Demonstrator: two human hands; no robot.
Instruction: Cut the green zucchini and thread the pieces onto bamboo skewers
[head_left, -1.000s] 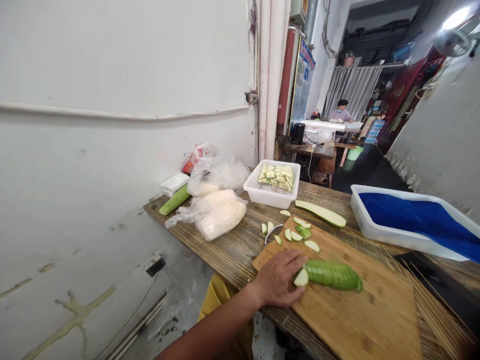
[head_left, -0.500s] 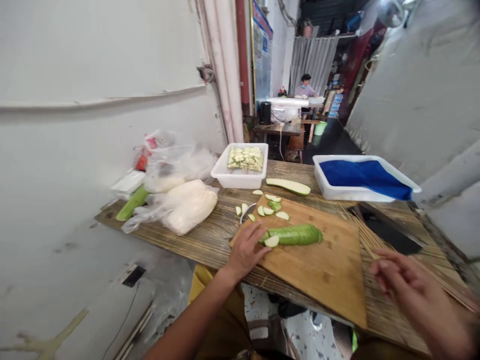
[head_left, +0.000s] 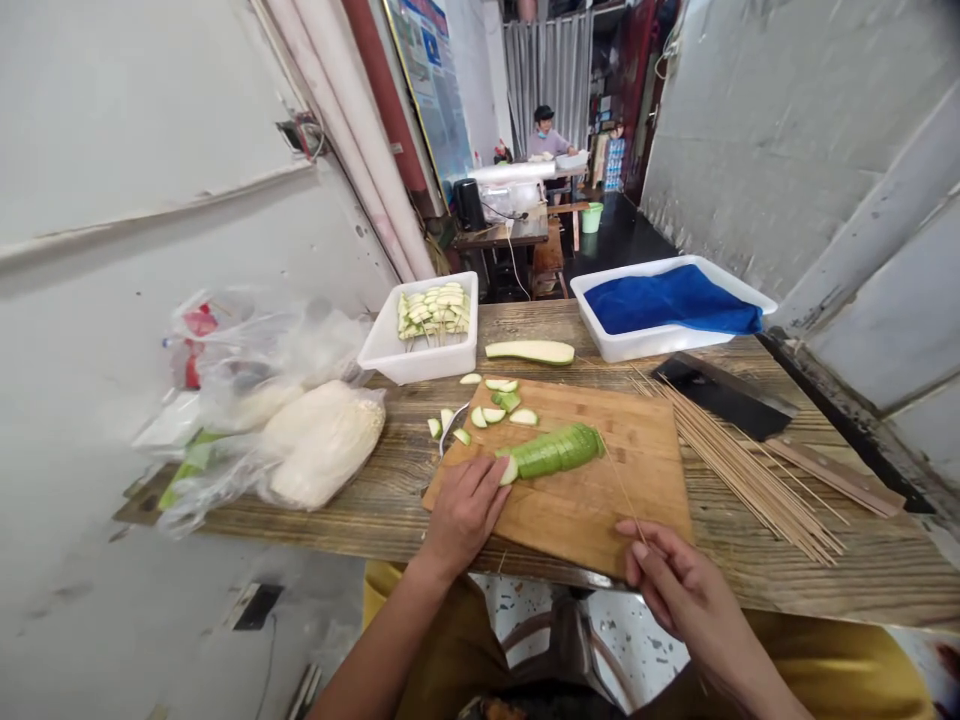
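A sliced green zucchini (head_left: 559, 452) lies in a row on the wooden cutting board (head_left: 592, 520). My left hand (head_left: 466, 505) presses against its left end, the fingers and thumb around a pale end slice (head_left: 509, 470). Between the thumb and fingers of my right hand (head_left: 667, 572) is a thin bamboo skewer (head_left: 622, 484). Its far tip reaches the right end of the sliced zucchini; whether it has gone in, I cannot tell. Several loose zucchini pieces (head_left: 523, 417) lie at the board's far left corner and on the table beside it.
Skewers (head_left: 739, 470) lie in a bundle right of the board, beside a cleaver (head_left: 724, 395). Behind are a white tub of skewered slices (head_left: 382, 355), a halved zucchini (head_left: 529, 351) and a tray with blue cloth (head_left: 675, 300). Plastic bags (head_left: 322, 440) stand left. A person (head_left: 551, 142) sits farther back.
My right hand has come left from beside the skewer bundle to the board's near right edge, now with a skewer in it. My left hand stays at the zucchini. The camera view has shifted.
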